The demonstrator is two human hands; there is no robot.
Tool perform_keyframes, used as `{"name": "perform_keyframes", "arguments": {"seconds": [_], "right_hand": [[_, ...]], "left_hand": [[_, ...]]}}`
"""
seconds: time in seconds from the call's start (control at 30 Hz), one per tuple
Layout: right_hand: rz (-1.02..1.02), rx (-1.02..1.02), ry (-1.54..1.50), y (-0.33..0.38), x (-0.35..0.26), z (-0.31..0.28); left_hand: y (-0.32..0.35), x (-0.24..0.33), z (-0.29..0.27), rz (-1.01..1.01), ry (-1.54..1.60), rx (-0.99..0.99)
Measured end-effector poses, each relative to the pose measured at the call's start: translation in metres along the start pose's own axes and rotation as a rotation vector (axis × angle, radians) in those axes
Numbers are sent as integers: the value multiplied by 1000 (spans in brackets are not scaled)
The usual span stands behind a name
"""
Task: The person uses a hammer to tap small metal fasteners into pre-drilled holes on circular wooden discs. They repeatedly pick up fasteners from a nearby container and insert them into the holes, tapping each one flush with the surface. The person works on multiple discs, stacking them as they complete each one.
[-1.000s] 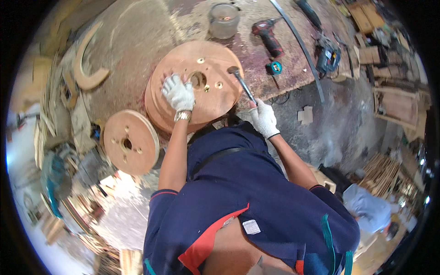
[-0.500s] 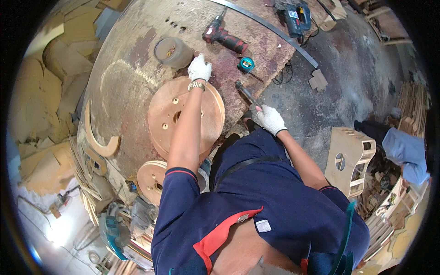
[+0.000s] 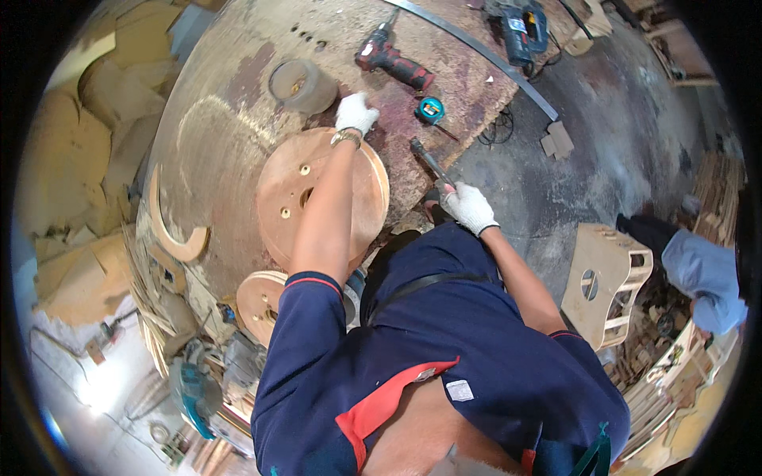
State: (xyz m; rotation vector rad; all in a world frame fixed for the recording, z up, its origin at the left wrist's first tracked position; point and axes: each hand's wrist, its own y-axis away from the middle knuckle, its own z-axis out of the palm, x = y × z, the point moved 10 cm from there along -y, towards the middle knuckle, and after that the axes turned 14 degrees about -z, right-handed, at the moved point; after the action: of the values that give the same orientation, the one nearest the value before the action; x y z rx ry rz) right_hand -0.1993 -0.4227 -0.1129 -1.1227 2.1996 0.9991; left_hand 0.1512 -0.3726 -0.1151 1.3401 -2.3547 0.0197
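My left hand [image 3: 355,113], gloved, reaches past the far edge of the round wooden disc [image 3: 287,198] lying flat on the surface [image 3: 214,103], near the grey tub [image 3: 302,86]; whether that grip is spread or pressed together I cannot tell. My right hand [image 3: 470,208] keeps its grip wrapped around the hammer [image 3: 429,163] handle, head pointing toward the tape measure [image 3: 431,110] and red drill [image 3: 394,57].

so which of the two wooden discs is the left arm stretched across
The large disc lying flat on the round table; the small disc sits off the table edge, beside the person's left shoulder.
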Motion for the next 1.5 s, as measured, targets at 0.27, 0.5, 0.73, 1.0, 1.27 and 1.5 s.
{"name": "perform_keyframes", "arguments": {"seconds": [0.27, 0.5, 0.73, 1.0, 1.27, 1.5], "right_hand": [[-83, 49, 62, -5, 7, 8], [-46, 13, 129, -10, 18, 12], [-70, -30, 173, -24, 14, 12], [-75, -23, 159, -31, 1, 18], [-112, 57, -24, -24, -13, 24], [-307, 151, -73, 0, -104, -2]], "left_hand": [[16, 4, -26, -158, 236, -132], [101, -42, -112, -132, 545, 225], [198, -124, -126, -253, 444, 398], [219, -96, -120, 7, 26, 517], [229, -84, -111, 36, -102, 606], [240, -73, -91, -88, -220, 484]]}}
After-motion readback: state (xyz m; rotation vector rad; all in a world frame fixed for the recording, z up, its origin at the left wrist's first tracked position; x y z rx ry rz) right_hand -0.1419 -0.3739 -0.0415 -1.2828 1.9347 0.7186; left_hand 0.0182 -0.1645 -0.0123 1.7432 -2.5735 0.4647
